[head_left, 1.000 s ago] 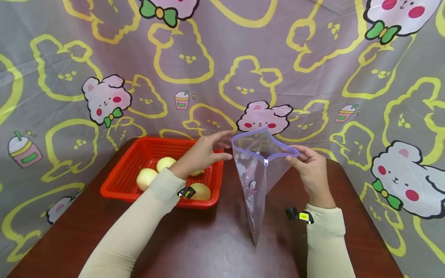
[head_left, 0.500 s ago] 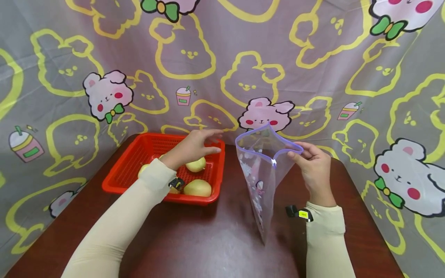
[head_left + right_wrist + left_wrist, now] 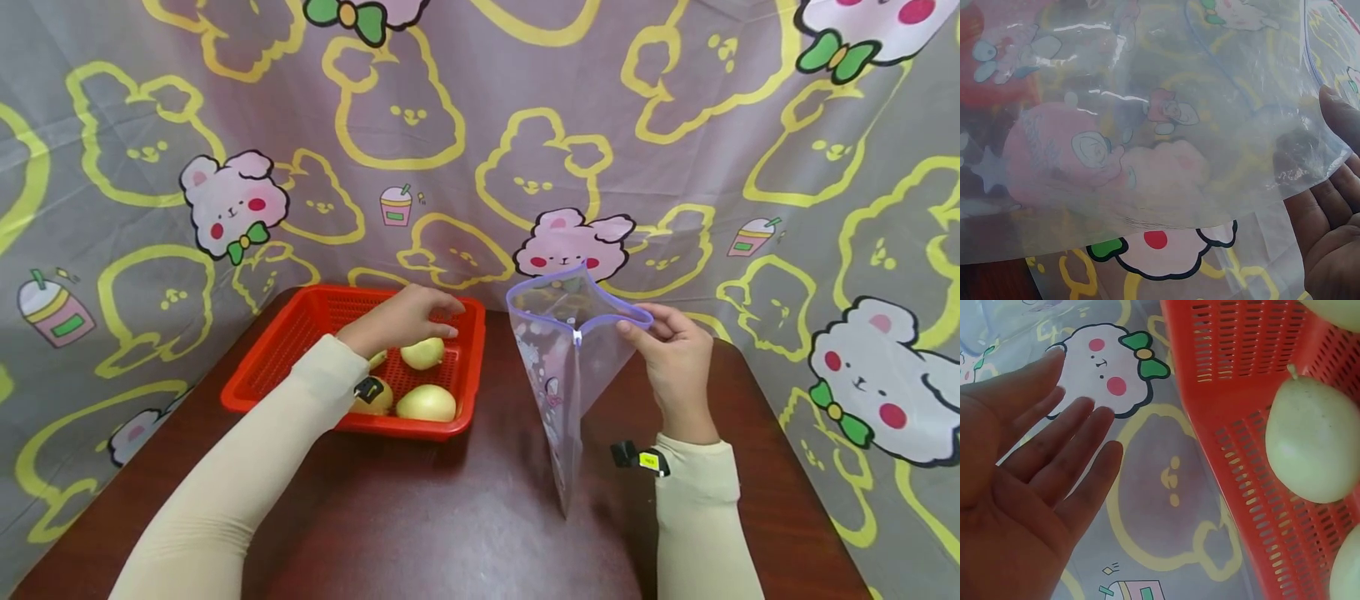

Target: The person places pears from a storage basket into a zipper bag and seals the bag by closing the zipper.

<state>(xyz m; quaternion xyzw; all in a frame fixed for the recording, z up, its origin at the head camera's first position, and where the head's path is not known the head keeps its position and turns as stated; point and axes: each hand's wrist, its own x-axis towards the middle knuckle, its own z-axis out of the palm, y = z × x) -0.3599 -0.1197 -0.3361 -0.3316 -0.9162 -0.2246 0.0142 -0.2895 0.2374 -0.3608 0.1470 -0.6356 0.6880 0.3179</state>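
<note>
My right hand pinches the right corner of a clear zip bag with a purple rim and a white slider. The bag hangs with its mouth spread, and printed cartoon figures show on its film in the right wrist view. Over the red plastic basket is my left hand, its fingers extended and holding nothing. Pale yellow pears lie in the basket: one pear at the front right and another pear behind it. The left wrist view shows a pear with its stem. My left forearm hides part of the basket.
The basket stands at the back left of the dark red-brown table. A grey curtain with cartoon prints encloses the table at the back and sides. The bag's lower tip hangs over the table, right of the basket.
My left hand has moved left, away from the bag and over the basket, uncovering the pears at its right. My right hand keeps its grip on the bag, which has shifted slightly right.
</note>
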